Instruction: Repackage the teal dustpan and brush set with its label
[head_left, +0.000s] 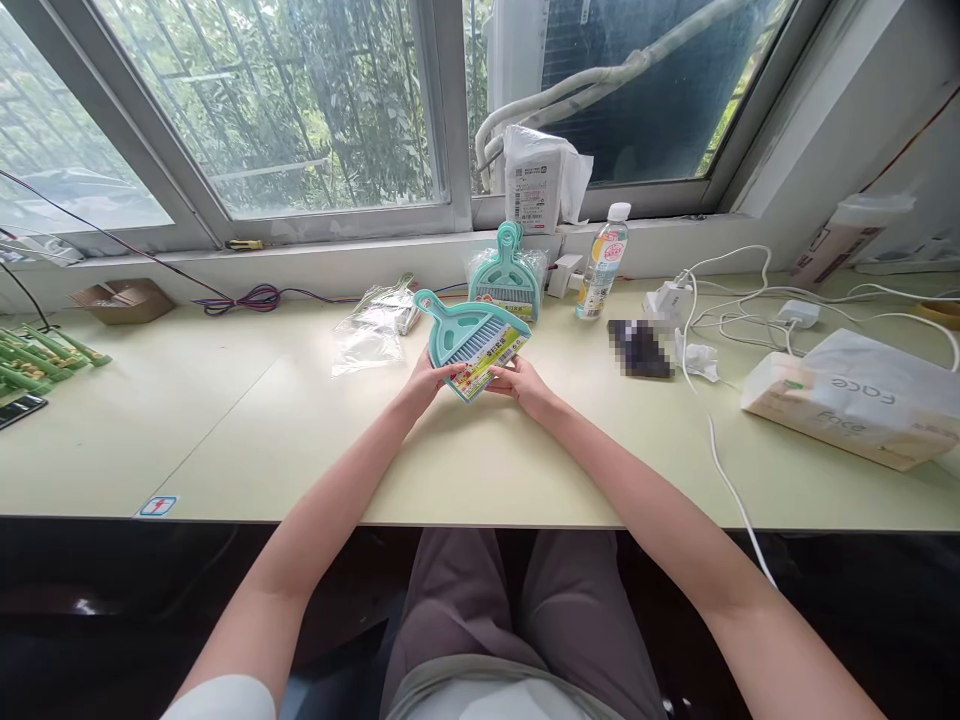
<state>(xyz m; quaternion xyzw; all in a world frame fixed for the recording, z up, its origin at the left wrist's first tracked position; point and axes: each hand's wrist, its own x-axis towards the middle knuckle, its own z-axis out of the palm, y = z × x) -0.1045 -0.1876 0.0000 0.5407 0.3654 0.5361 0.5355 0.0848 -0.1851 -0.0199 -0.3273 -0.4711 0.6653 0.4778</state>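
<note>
A teal dustpan with a small brush set in it and a printed label, the dustpan set (474, 335), is held up over the table, its handle tilted to the upper left. My left hand (431, 378) is closed on its lower left edge. On the other side, my right hand (517, 383) grips the labelled lower right edge. Just behind stands another teal dustpan set (508, 275) in clear wrapping, leaning near the wall. Clear plastic bags (375, 325) lie to the left of my hands.
A drink bottle (603, 262) and a pixelated dark object (642, 348) are right of centre. Farther right are white cables (720, 450) and a tissue pack (855, 400). An open cardboard box (124, 302) and green stalk-like items (45, 358) lie left. A white-wrapped box (536, 185) stands by the window.
</note>
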